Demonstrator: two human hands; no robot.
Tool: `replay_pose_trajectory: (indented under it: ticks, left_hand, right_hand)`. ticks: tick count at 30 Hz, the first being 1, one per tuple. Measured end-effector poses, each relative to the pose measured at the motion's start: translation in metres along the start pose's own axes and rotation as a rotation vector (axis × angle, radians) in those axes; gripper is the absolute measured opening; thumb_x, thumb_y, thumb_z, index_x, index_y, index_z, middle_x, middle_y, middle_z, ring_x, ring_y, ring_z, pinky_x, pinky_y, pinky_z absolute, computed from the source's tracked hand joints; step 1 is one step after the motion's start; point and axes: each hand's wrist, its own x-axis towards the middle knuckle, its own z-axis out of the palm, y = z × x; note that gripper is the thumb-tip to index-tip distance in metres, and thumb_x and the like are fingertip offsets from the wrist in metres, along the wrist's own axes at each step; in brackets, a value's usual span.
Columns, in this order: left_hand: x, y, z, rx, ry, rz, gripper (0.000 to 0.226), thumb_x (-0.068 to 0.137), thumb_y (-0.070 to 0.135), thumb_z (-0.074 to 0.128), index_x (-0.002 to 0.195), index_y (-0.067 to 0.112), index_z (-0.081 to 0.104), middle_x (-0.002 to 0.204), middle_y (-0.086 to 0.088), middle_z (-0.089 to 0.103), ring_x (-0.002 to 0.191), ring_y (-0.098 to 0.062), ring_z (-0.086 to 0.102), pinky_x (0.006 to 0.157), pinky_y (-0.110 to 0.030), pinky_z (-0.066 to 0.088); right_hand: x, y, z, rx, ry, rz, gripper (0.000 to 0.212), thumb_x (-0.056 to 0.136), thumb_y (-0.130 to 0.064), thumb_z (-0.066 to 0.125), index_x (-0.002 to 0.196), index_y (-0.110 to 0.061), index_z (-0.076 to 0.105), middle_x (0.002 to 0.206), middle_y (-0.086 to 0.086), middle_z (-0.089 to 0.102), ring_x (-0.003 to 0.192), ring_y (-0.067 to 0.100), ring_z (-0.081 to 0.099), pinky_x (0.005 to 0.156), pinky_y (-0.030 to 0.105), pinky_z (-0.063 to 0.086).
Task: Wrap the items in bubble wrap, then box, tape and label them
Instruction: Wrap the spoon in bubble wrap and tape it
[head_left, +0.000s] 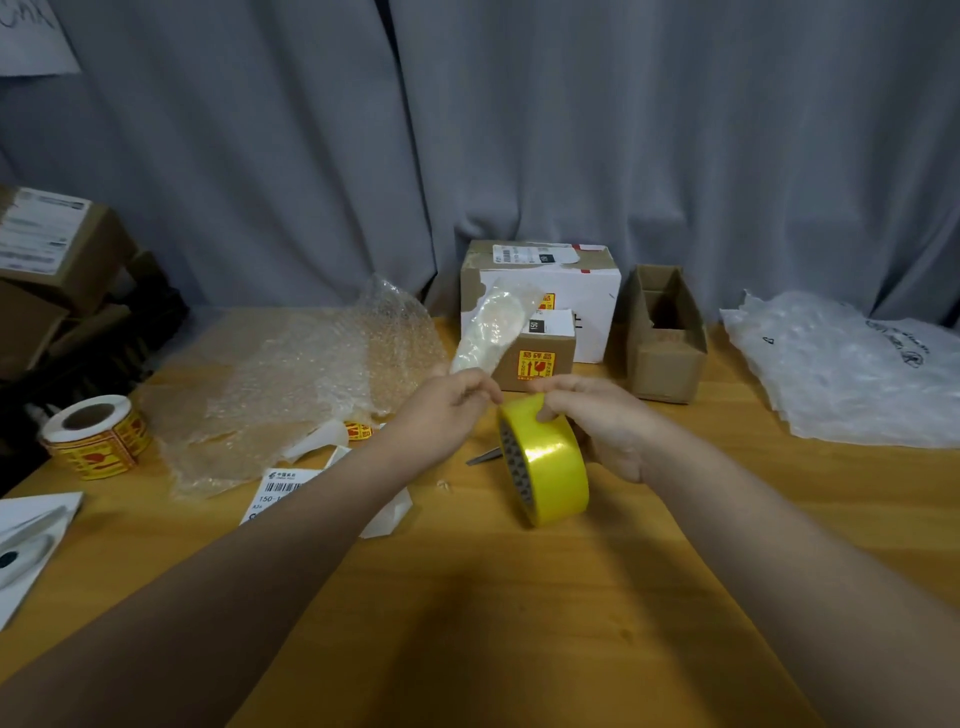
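My left hand (447, 402) grips a long item wrapped in bubble wrap (488, 325), which sticks up and away over the table. Its fingertips also reach the top of a yellow tape roll (545, 460). My right hand (597, 421) holds that roll upright above the wooden table (519, 597), thumb on its rim. A small brown box with a fragile sticker (535, 361) stands just behind my hands. An open empty cardboard box (665, 332) stands to its right.
A loose bubble wrap sheet (301, 384) lies at the left. A roll of fragile stickers (96, 436) sits at the far left. A shipping label (280, 491) and scissors (485, 457) lie near my arms. Taped white box (540, 291) behind; plastic bags (852, 374) right.
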Motion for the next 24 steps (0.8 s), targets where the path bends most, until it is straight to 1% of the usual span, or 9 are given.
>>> replay_pose_trajectory:
  ticks: [1,4,8,11,13,16,17,20,24]
  left_hand:
    - [0.0,-0.002,-0.002,0.012,-0.019,-0.017,0.009,0.092,0.036,0.055,0.096,0.032,0.062,0.11,-0.002,0.043,0.102,-0.017,0.047,0.089,-0.027,0.039]
    - [0.001,-0.009,-0.008,-0.01,-0.085,-0.006,0.026,0.077,0.049,0.068,0.1,0.038,0.065,0.121,-0.002,0.048,0.114,-0.015,0.048,0.1,-0.032,0.04]
    - [0.008,-0.006,-0.009,-0.108,-0.053,0.053,0.016,0.075,0.036,0.075,0.09,0.038,0.07,0.119,-0.005,0.059,0.111,-0.013,0.053,0.093,-0.02,0.041]
    - [0.013,-0.002,-0.012,-0.051,-0.053,0.105,0.01,0.077,0.03,0.075,0.086,0.035,0.071,0.111,-0.007,0.058,0.105,-0.015,0.054,0.094,-0.026,0.043]
    - [0.016,0.0,-0.015,0.006,-0.064,0.144,0.008,0.078,0.028,0.074,0.086,0.031,0.072,0.106,-0.003,0.056,0.102,-0.015,0.053,0.091,-0.024,0.043]
    - [0.018,0.005,-0.018,0.116,-0.08,0.21,0.011,0.08,0.025,0.072,0.09,0.022,0.074,0.097,0.011,0.046,0.101,-0.009,0.046,0.082,-0.009,0.039]
    - [0.018,0.007,-0.019,0.171,-0.074,0.255,0.013,0.081,0.025,0.071,0.092,0.02,0.075,0.095,0.013,0.042,0.099,-0.007,0.044,0.082,-0.01,0.04]
    - [0.018,0.007,-0.024,0.346,-0.078,0.442,0.015,0.083,0.028,0.069,0.095,0.021,0.075,0.096,0.013,0.041,0.096,-0.01,0.046,0.083,-0.03,0.046]
    - [0.016,0.01,-0.027,0.496,-0.092,0.555,0.017,0.087,0.029,0.065,0.099,0.022,0.074,0.106,0.0,0.047,0.093,-0.018,0.053,0.074,-0.038,0.049]
  right_hand:
    - [0.001,0.0,0.0,-0.001,0.003,0.001,0.044,0.08,-0.012,0.061,0.12,-0.03,0.063,0.126,0.002,0.056,0.119,0.025,0.049,0.105,0.046,0.041]
    - [0.001,-0.001,-0.001,-0.013,-0.007,0.002,0.044,0.079,-0.013,0.06,0.119,-0.031,0.062,0.124,0.002,0.055,0.117,0.025,0.05,0.103,0.046,0.043]
    - [0.002,-0.005,0.001,-0.084,0.004,-0.02,0.042,0.079,-0.015,0.058,0.116,-0.033,0.062,0.124,0.001,0.054,0.117,0.024,0.048,0.103,0.047,0.042]
    - [0.002,-0.007,0.002,-0.104,-0.006,-0.022,0.041,0.076,-0.016,0.056,0.113,-0.034,0.063,0.123,0.001,0.054,0.116,0.024,0.048,0.102,0.048,0.042]
    - [0.001,-0.009,0.002,-0.124,-0.014,-0.023,0.042,0.072,-0.019,0.056,0.109,-0.036,0.064,0.122,0.0,0.055,0.116,0.025,0.049,0.101,0.048,0.043]
    - [0.001,-0.01,0.002,-0.146,-0.016,-0.036,0.043,0.065,-0.021,0.057,0.104,-0.036,0.065,0.119,-0.001,0.057,0.115,0.024,0.05,0.099,0.046,0.044]
    - [0.001,-0.011,0.002,-0.156,-0.017,-0.043,0.041,0.069,-0.018,0.057,0.105,-0.033,0.066,0.117,-0.001,0.058,0.114,0.023,0.05,0.098,0.044,0.044]
    - [0.002,-0.011,0.001,-0.171,-0.015,-0.052,0.035,0.077,-0.013,0.056,0.108,-0.025,0.066,0.112,-0.004,0.06,0.109,0.022,0.051,0.09,0.039,0.045]
    - [0.0,-0.011,0.001,-0.172,0.036,-0.042,0.021,0.082,-0.022,0.059,0.101,-0.024,0.066,0.108,0.002,0.062,0.104,0.024,0.055,0.088,0.041,0.046]
